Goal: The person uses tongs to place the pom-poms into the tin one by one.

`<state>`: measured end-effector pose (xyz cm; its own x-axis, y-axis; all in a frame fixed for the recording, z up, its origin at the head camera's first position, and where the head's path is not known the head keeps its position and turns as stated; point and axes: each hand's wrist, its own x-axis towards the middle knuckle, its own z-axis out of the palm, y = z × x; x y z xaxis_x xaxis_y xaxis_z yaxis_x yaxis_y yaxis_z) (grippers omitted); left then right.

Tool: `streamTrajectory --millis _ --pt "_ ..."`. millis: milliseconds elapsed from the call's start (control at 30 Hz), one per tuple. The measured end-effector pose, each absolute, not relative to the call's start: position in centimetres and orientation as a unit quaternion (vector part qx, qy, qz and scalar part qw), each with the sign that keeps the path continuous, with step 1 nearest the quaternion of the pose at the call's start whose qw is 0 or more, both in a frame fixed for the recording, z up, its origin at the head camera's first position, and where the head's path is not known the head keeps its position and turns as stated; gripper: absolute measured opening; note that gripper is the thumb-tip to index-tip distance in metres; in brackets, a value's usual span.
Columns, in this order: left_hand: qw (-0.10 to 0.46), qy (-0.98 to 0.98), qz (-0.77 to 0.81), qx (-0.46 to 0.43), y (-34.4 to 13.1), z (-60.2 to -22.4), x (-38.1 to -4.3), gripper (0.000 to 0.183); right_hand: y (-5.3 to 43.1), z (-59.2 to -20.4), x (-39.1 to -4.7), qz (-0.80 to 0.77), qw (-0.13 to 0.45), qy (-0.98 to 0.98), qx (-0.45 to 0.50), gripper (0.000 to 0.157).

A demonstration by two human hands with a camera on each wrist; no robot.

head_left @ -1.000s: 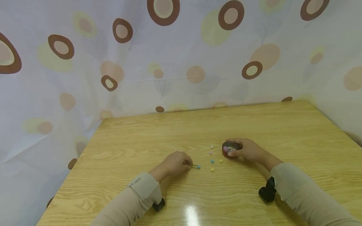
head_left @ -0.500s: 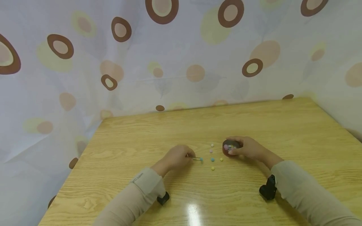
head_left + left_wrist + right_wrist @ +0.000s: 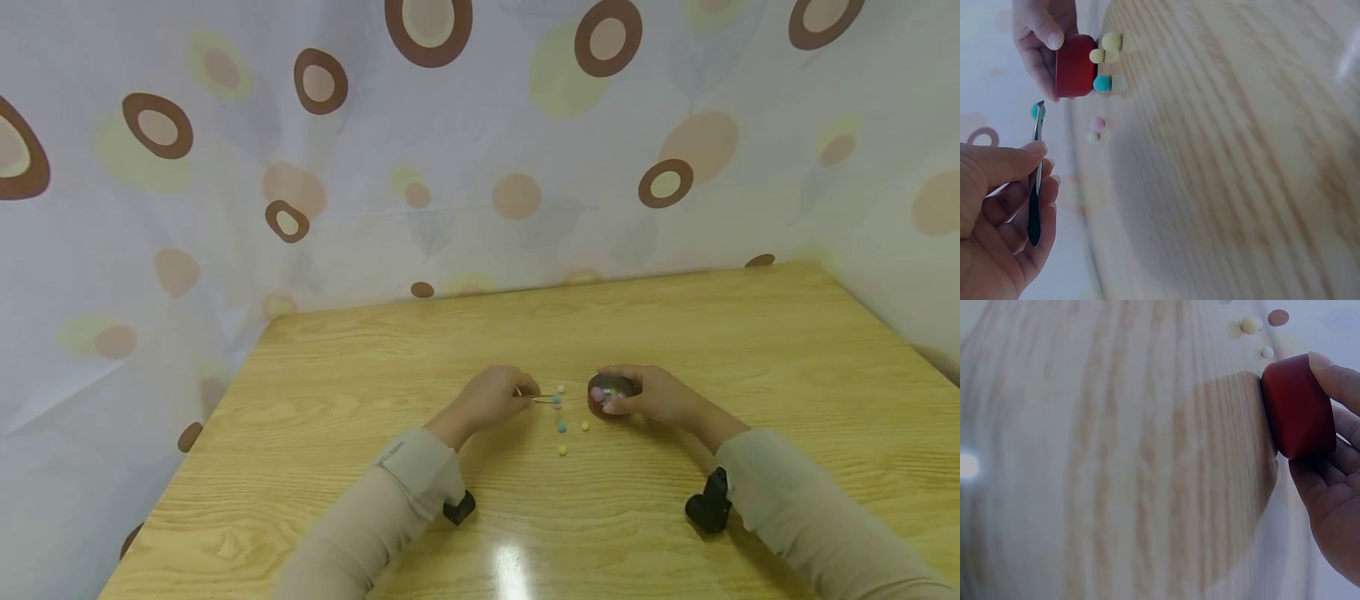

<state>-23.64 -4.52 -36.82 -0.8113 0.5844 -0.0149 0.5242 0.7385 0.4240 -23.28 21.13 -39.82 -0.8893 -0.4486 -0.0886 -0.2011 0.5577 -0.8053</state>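
Between the thumb and fingers of my left hand (image 3: 491,402) are slim metal tweezers (image 3: 1036,181), pinched near their middle. A small teal ball (image 3: 1034,112) sits at their tips, raised above the table. My right hand (image 3: 663,397) grips a small round red container (image 3: 1297,407), thumb on one side and fingers on the other. Pink and other coloured pieces show inside it in the head view. Left of the container lie loose balls: a teal one (image 3: 1102,83), two yellow ones (image 3: 562,451), a pink one (image 3: 1098,122) and a white one (image 3: 561,389).
The wooden table (image 3: 375,358) spreads out around both hands. A patterned cloth (image 3: 465,150) hangs behind it and along the sides. A black wrist camera (image 3: 709,504) is worn below the right sleeve, another (image 3: 459,507) below the left.
My left hand has moved away from me and to the right, carrying the tweezers and teal ball towards the container. My right hand stays in place on the container.
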Motion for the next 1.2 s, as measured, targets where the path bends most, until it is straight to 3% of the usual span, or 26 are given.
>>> streamTrajectory --millis 400,1200 --pt "0.051 0.929 0.199 0.309 -2.3 -36.7 -24.6 0.016 21.1 -39.7 -23.3 -0.426 0.143 0.873 -0.187 0.067" --pt "0.066 0.926 0.2 0.315 0.8 -37.8 -25.6 0.019 20.9 -39.9 -23.1 -0.45 0.142 0.864 -0.178 0.064"
